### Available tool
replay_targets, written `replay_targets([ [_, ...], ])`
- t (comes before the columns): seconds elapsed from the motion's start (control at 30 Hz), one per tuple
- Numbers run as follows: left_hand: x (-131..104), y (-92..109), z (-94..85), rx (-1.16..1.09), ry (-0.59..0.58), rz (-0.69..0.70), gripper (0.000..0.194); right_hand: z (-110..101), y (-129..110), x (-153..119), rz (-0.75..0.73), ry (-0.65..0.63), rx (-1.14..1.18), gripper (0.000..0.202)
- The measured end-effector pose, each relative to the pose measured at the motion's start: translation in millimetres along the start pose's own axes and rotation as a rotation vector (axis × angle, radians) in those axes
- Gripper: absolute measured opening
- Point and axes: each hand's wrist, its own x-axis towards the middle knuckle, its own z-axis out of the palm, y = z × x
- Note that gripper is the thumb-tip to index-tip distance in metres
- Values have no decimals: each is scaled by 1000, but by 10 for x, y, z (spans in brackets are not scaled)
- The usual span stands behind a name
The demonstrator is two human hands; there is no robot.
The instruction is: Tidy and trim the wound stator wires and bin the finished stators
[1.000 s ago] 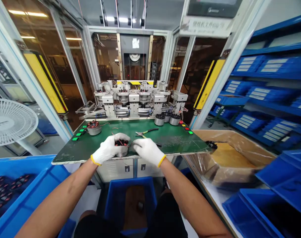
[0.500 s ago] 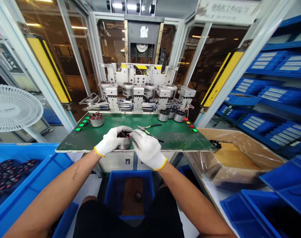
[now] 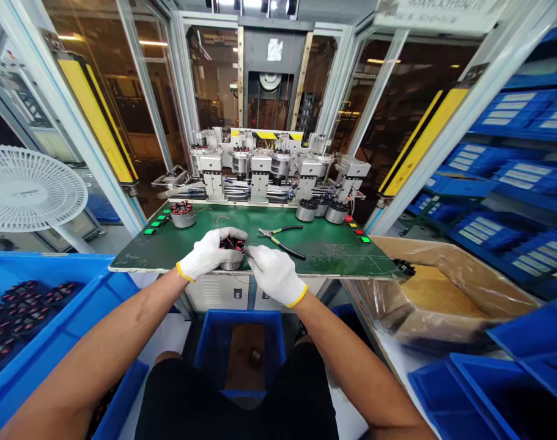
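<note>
Near the front edge of the green worktop (image 3: 333,250), a wire-wound motor stator (image 3: 232,245) sits in a round metal holder (image 3: 233,264). My left hand (image 3: 210,250), in a white glove, wraps round its left side, thumb in front and fingers behind. At its right rim my gloved right hand (image 3: 274,272) has its fingertips pinched together, seemingly on a thin copper wire; the fingers partly hide it. Loose wire ends stick up behind the stator and hang below the edge. Cutting pliers (image 3: 280,240) with green-and-black handles lie spread just beyond my right hand.
Another wound stator (image 3: 183,214) stands at the worktop's left, several (image 3: 335,212) at its right. Behind is a winding machine (image 3: 262,165). A blue bin of stators (image 3: 95,293) is at left, a carton (image 3: 443,293) at right, a blue crate (image 3: 239,316) below.
My right fingers have curled in closer and sit slightly lower at the stator's right rim. My left hand keeps its hold. The view has shifted a little; the winding machine's upper part stands differently.
</note>
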Motion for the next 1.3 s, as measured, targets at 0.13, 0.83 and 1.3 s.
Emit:
replay_targets([
  [0.13,13,-3,-45,22,-34,-18,54,17,-2,56,-20,-12,-55,35],
  [0.83,-553,448,298,1526,-260,481,34,23,25,104,13,19,31,32],
  [1.3,-772,185,59,775,178,423,29,19,-183,170,62,7,-201,22],
])
